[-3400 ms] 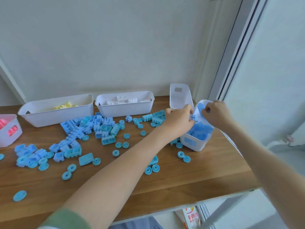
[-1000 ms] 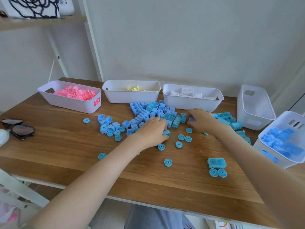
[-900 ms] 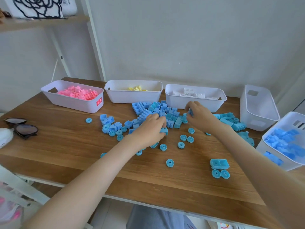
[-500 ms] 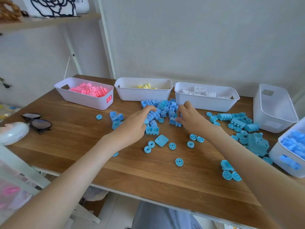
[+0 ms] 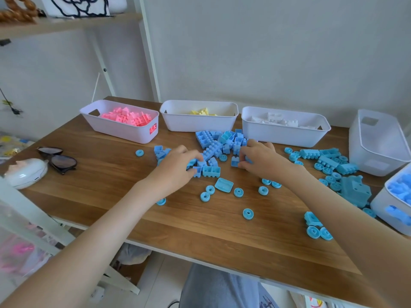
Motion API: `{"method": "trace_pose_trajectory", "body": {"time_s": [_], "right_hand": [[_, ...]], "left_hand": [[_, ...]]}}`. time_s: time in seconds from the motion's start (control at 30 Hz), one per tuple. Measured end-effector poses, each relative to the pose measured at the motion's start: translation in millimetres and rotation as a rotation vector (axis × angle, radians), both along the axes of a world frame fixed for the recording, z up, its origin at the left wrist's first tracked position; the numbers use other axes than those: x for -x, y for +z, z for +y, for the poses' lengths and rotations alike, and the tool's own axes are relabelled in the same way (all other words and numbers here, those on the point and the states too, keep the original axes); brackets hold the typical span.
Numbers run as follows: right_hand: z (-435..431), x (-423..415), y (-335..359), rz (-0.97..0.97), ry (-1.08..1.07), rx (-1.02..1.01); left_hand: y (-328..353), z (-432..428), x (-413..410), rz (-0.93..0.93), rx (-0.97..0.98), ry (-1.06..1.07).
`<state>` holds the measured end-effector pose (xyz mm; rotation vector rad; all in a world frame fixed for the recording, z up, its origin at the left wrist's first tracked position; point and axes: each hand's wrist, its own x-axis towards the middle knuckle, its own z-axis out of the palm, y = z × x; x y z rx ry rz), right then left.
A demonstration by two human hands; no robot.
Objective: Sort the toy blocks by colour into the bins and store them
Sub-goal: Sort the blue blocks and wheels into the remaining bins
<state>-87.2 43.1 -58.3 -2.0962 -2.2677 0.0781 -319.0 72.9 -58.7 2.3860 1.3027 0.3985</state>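
Bins (image 5: 124,132), five, left hand (image 5: 175,168) and right hand (image 5: 261,160) gripping blue blocks (image 5: 212,144)

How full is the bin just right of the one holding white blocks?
Empty. The bin shows only bare white floor and walls, with no blocks inside.

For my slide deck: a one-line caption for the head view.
Left hand and right hand grip loose blue blocks on the wooden table; the white bin holding more sits at right.
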Motion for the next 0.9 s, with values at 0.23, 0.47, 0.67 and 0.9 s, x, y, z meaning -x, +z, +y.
{"method": "trace_pose_trajectory", "body": {"time_s": [0.23, 0.47, 0.67, 0.9], "right_hand": [[-9.3, 13.1, 5.3, 0.227, 0.083, -0.044], [-13.7, 9.0, -2.4, 0.145, -0.015, 0.056], [-10.9, 10.3, -4.3, 0.146, -0.054, 0.116], [-2.7, 24.6, -3.3, 0.134, 0.042, 0.107]], "left_hand": [[-7.8, -1.2, 1.0, 0.104, -0.037, -0.007], [-2.1, -4.6, 3.8, 0.11, -0.056, -0.017], [1.9, -0.9, 5.8, -0.086, -0.062, 0.084], [-1.2, 5.2, -6.5, -0.051, -0.018, 0.114]]}}
